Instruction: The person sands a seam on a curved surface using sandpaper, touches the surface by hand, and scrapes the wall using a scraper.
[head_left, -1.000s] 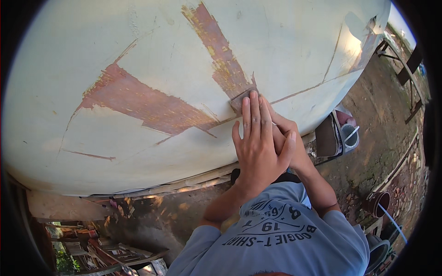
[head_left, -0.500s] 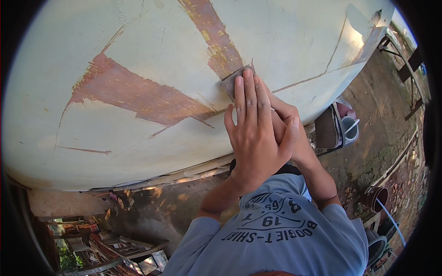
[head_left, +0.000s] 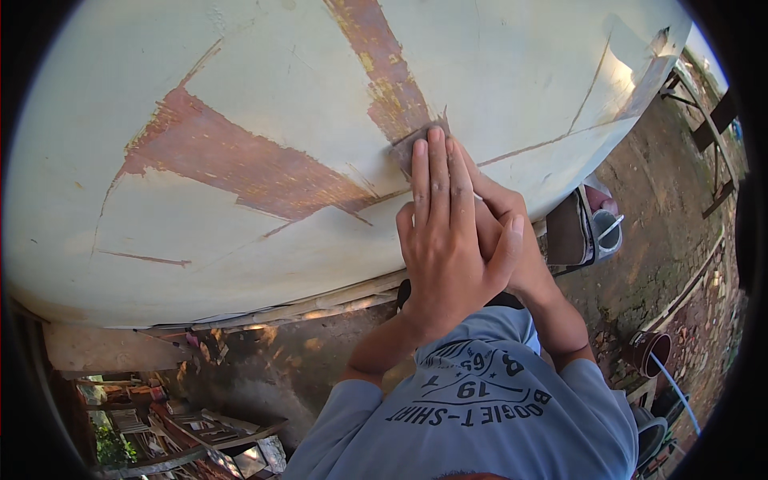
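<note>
A flat grey-brown piece of sandpaper [head_left: 406, 152] lies against a large pale, curved panel [head_left: 264, 72]. My left hand [head_left: 448, 232] lies over my right hand [head_left: 500, 204], its fingers stretched out toward the sandpaper and its thumb apart. Most of the right hand is hidden underneath; it appears to press the sandpaper to the panel, though its fingertips do not show. The sandpaper sits at the lower end of a reddish-brown strip [head_left: 384, 64] with yellow streaks. A broader reddish-brown patch [head_left: 248, 164] spreads to the left.
Thin brown lines cross the panel's right side. Beyond its lower right edge stand a dark container [head_left: 570, 232] and a grey bucket [head_left: 608, 230]. A brown bucket [head_left: 648, 352] holds a pale blue stick. Scrap wood [head_left: 192, 436] is piled at lower left.
The view has shifted slightly, moving the panel and hands a little in the picture. My left little finger has drawn in. Both hands remain stacked at the sandpaper.
</note>
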`<state>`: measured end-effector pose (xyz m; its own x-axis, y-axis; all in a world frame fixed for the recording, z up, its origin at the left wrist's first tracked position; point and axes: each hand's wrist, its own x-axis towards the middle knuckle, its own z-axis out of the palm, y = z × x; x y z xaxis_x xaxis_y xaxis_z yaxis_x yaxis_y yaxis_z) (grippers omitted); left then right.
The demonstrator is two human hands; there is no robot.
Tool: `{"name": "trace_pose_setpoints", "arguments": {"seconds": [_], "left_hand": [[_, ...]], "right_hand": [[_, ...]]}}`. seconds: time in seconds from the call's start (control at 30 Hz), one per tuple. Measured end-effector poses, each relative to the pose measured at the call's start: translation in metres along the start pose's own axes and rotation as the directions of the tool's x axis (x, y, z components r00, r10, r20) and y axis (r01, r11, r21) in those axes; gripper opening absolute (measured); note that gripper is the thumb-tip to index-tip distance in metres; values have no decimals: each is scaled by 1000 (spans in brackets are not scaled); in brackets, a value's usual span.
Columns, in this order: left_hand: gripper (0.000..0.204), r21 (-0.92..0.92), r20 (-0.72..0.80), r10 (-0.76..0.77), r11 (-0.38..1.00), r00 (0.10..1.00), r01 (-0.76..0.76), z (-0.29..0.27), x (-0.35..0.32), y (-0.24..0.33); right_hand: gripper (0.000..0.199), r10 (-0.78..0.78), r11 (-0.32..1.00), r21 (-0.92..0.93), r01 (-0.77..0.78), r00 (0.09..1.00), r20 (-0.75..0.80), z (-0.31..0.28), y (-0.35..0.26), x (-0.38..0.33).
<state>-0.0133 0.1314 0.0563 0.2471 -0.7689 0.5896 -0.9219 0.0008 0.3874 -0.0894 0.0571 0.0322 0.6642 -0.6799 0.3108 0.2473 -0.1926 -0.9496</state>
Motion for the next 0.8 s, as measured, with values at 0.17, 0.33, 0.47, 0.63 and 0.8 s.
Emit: {"name": "trace_pose_setpoints", "arguments": {"seconds": [0.17, 0.33, 0.47, 0.63, 0.8], "left_hand": [[81, 70, 13, -16, 997, 1000, 15, 1, -5, 1], [80, 13, -1, -38, 999, 999, 38, 2, -3, 0], [78, 82, 0, -8, 997, 1000, 8, 3, -7, 0], [79, 61, -12, 4, 998, 1000, -3, 0, 2, 0], [76, 4, 24, -36, 999, 999, 36, 7, -13, -1]], "right_hand": [[58, -30, 999, -12, 30, 999, 23, -2, 10, 1], [56, -138, 990, -43, 138, 990, -1, 0, 13, 3], [57, -140, 989, 47, 137, 989, 51, -1, 14, 0], [56, -138, 989, 52, 137, 990, 24, 1, 9, 6], [56, -186, 983, -8, 185, 982, -20, 7, 28, -2]]}}
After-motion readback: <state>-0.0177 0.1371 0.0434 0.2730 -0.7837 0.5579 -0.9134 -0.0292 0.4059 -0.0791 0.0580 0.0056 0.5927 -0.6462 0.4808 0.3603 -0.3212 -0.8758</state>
